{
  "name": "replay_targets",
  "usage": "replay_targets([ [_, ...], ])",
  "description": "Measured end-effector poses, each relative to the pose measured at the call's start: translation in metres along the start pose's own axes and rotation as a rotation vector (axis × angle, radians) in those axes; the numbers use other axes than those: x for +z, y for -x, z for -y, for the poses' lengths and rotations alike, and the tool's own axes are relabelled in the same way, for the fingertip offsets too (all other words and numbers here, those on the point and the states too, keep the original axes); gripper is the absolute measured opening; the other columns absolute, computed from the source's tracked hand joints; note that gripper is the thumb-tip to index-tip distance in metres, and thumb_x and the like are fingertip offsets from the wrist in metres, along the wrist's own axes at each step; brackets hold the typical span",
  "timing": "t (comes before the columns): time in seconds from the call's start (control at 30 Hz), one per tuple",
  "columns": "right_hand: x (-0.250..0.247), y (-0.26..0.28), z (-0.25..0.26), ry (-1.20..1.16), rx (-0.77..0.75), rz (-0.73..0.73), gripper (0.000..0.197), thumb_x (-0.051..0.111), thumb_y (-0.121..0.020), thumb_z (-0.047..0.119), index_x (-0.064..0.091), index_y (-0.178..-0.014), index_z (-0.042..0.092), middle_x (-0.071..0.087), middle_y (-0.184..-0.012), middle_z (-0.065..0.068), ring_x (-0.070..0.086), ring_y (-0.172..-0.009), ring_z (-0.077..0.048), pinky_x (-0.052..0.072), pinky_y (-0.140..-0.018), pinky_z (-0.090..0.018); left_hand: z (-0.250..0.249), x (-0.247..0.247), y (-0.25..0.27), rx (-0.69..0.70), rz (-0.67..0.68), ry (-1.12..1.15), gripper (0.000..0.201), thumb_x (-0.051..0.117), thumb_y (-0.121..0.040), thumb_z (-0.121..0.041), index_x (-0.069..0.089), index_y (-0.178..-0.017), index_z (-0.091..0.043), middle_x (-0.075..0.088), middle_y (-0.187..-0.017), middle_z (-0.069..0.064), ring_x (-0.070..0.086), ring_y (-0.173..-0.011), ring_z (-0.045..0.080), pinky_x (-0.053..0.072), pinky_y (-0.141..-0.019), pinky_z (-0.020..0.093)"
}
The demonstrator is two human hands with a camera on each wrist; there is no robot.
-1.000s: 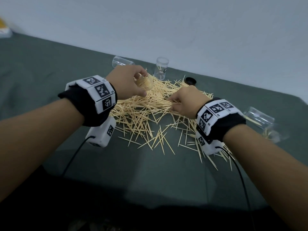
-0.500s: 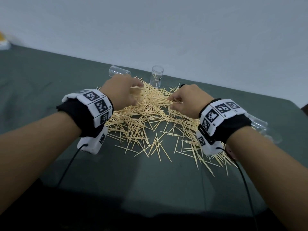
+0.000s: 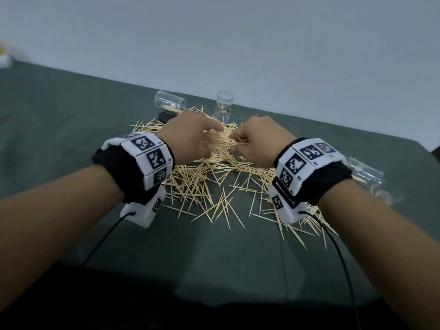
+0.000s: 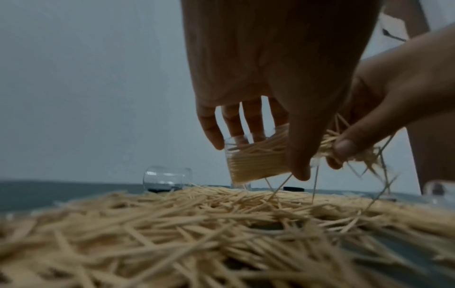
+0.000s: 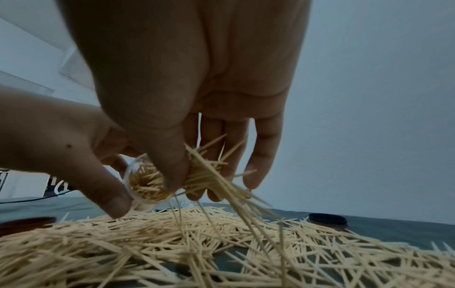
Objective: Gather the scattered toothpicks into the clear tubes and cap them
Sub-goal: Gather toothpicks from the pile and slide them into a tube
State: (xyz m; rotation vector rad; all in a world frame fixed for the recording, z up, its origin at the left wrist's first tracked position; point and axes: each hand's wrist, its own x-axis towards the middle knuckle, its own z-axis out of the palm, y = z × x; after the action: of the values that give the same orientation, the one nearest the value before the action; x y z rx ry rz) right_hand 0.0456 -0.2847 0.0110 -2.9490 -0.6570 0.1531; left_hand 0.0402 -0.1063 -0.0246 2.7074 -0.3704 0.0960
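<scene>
Above the toothpick pile (image 3: 214,182), your left hand (image 3: 188,136) gripped a part-filled clear tube (image 4: 256,157); your right hand (image 3: 257,141) pinched a toothpick bundle (image 5: 209,175) at its mouth.

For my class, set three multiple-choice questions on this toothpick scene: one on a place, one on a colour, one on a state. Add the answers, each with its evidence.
1. Where does the upright clear plastic tube stand?
A. behind the pile of wooden toothpicks, near the wall
B. at the table's near edge
C. in the right hand

2. What colour is the round cap lying on the cloth?
A. white
B. black
C. red

3. What state is the clear tube held in the left hand?
A. empty
B. capped
C. open and partly filled

Answers:
1 A, the head view shows it beyond the pile.
2 B, it looks dark in the right wrist view.
3 C, the right hand feeds a toothpick bundle into its open mouth.
</scene>
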Motion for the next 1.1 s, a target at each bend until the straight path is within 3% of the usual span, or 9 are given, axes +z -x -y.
replay_targets([
  [0.07,0.004,0.000,0.003,0.013,0.001,-0.017,0.017,0.060,-0.095,0.032,0.072,-0.103,0.022,0.067,-0.099,0.001,0.060,-0.098,-0.022,0.046,-0.082,-0.028,0.000,0.000,0.000,-0.032,-0.008,0.072,0.064,0.082,-0.075,-0.027,0.056,-0.133,-0.033,0.058,-0.132,-0.004,0.050,-0.121,0.014,0.038,-0.100,0.028],
  [0.13,0.007,-0.001,0.004,0.011,0.008,-0.029,0.020,0.058,-0.095,0.031,0.070,-0.091,0.015,0.067,-0.089,-0.003,0.060,-0.092,-0.025,0.049,-0.082,-0.033,0.001,-0.001,0.001,-0.072,-0.008,0.134,0.065,0.082,-0.075,-0.027,0.056,-0.134,-0.033,0.058,-0.132,-0.005,0.052,-0.115,0.010,0.037,-0.089,0.020],
  [0.23,0.012,-0.002,0.003,-0.055,0.008,-0.081,0.021,0.059,-0.095,0.029,0.070,-0.106,0.016,0.069,-0.097,-0.006,0.061,-0.099,-0.025,0.049,-0.091,-0.036,0.002,-0.001,0.001,-0.120,-0.006,0.210,0.066,0.083,-0.075,-0.028,0.055,-0.135,-0.034,0.057,-0.132,-0.006,0.053,-0.103,0.006,0.039,-0.076,0.016],
  [0.33,0.015,0.000,0.001,-0.181,0.026,-0.163,0.035,0.065,-0.092,0.029,0.059,-0.126,0.028,0.062,-0.110,0.000,0.056,-0.109,-0.017,0.042,-0.092,-0.028,0.002,-0.002,0.000,-0.133,-0.017,0.220,0.066,0.083,-0.074,-0.030,0.055,-0.134,-0.032,0.060,-0.128,-0.004,0.056,-0.105,0.009,0.040,-0.080,0.020],
  [0.5,0.020,-0.002,-0.003,-0.221,0.019,-0.223,0.027,0.068,-0.088,0.031,0.063,-0.115,0.030,0.061,-0.105,0.005,0.055,-0.105,-0.016,0.045,-0.091,-0.031,0.001,-0.001,0.000,-0.142,-0.016,0.222,0.066,0.082,-0.074,-0.032,0.055,-0.134,-0.033,0.060,-0.127,-0.004,0.057,-0.109,0.013,0.040,-0.083,0.023],
  [0.73,0.020,-0.002,-0.002,-0.231,-0.007,-0.198,0.033,0.062,-0.093,0.030,0.063,-0.126,0.035,0.062,-0.131,0.002,0.059,-0.115,-0.017,0.046,-0.100,-0.034,-0.001,-0.003,0.001,-0.142,-0.021,0.265,0.065,0.083,-0.074,-0.030,0.055,-0.133,-0.035,0.059,-0.129,-0.006,0.054,-0.101,0.006,0.040,-0.077,0.018],
  [0.87,0.020,-0.001,-0.002,-0.236,-0.009,-0.191,0.035,0.060,-0.095,0.024,0.061,-0.129,0.034,0.064,-0.129,-0.001,0.063,-0.102,-0.014,0.049,-0.093,-0.028,0.000,-0.004,0.001,-0.152,-0.026,0.274,0.064,0.082,-0.075,-0.030,0.055,-0.133,-0.034,0.059,-0.127,-0.006,0.055,-0.099,0.007,0.035,-0.065,0.011],
  [0.97,0.019,-0.001,-0.003,-0.270,0.009,-0.249,0.039,0.064,-0.092,0.025,0.060,-0.130,0.031,0.063,-0.126,0.000,0.059,-0.111,-0.015,0.044,-0.098,-0.027,0.000,-0.004,0.001,-0.165,-0.022,0.282,0.064,0.082,-0.075,-0.031,0.055,-0.133,-0.033,0.060,-0.123,-0.007,0.055,-0.100,0.008,0.031,-0.061,0.009],
  [1.1,0.020,-0.003,-0.004,-0.317,0.028,-0.298,0.028,0.070,-0.088,0.028,0.066,-0.115,0.031,0.063,-0.107,0.007,0.058,-0.102,-0.012,0.046,-0.093,-0.028,-0.002,-0.005,0.002,-0.169,-0.013,0.285,0.063,0.082,-0.075,-0.030,0.056,-0.132,-0.032,0.059,-0.114,-0.011,0.056,-0.097,0.007,0.031,-0.059,0.009],
])
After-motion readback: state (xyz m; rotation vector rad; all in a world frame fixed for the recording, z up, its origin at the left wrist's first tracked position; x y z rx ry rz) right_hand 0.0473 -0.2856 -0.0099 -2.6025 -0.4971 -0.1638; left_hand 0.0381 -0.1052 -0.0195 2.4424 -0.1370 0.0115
